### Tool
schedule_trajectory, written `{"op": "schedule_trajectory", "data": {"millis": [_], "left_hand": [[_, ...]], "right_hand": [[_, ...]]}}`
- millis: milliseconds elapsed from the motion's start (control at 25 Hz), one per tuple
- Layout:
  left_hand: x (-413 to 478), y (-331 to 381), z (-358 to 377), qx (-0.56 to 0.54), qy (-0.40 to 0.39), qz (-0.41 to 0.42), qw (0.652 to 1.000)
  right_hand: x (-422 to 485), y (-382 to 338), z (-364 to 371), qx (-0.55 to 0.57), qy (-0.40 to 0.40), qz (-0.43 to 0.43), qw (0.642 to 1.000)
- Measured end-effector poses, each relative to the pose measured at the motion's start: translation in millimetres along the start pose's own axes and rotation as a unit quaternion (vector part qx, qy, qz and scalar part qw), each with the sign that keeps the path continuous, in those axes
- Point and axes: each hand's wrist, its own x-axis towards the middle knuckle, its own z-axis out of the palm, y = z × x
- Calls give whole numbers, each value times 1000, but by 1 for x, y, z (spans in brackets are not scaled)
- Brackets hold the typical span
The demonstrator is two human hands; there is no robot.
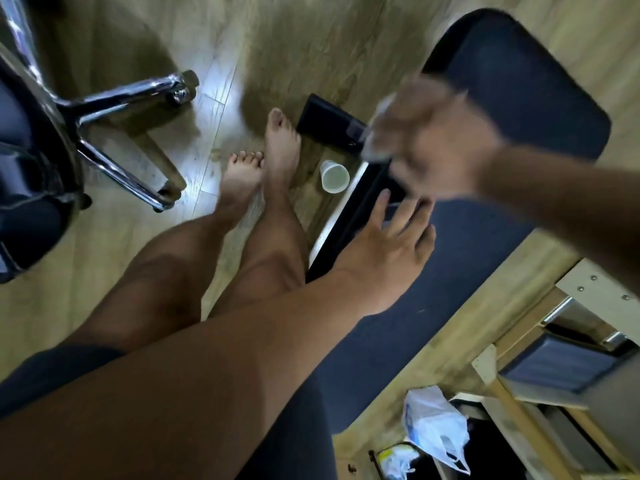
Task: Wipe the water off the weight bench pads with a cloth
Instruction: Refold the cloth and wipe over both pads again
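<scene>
Resting left hand (384, 251) on bench pad (388, 355), fingers (381, 209) spread wide; gripping pale cloth (375, 136) in blurred right hand (436, 147) just beyond.

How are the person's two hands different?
The left hand is sharp; the right hand is blurred. The left hand lies flat, fingers spread, on the near bench pad; the right hand looks lifted, with something pale at its fingers, maybe the cloth. Both are bare.
</scene>
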Motion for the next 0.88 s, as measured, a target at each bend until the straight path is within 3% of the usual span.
{"op": "schedule_trajectory", "data": {"millis": [80,120,160,240,320,480,600,680,800,880], "left_hand": [[0,1,-5,6,-3,23,1000],[-4,-1,-6,11,0,39,999],[-4,-4,-8,19,1,55,998],[3,-12,-14,37,19,77,996],[21,-20,-30,68,48,90,992],[56,-45,-66,106,56,83,989],[64,-63,-77,127,-10,60,990],[65,-67,-82,147,-24,75,986],[69,-67,-88,156,-6,93,983],[73,-73,-95,169,-8,123,978]], "right_hand": [[-12,-18,14,5,-49,-150,987],[-12,-18,7,-3,-69,-186,980],[-6,4,-4,-8,-65,-161,985],[9,62,-32,16,-9,57,998],[1,104,-41,133,88,266,951],[-73,100,-24,289,136,291,902],[-103,118,-22,355,143,369,847],[-68,111,-23,358,162,348,851],[5,86,-33,349,104,222,905],[0,91,-28,349,106,190,911]]}}
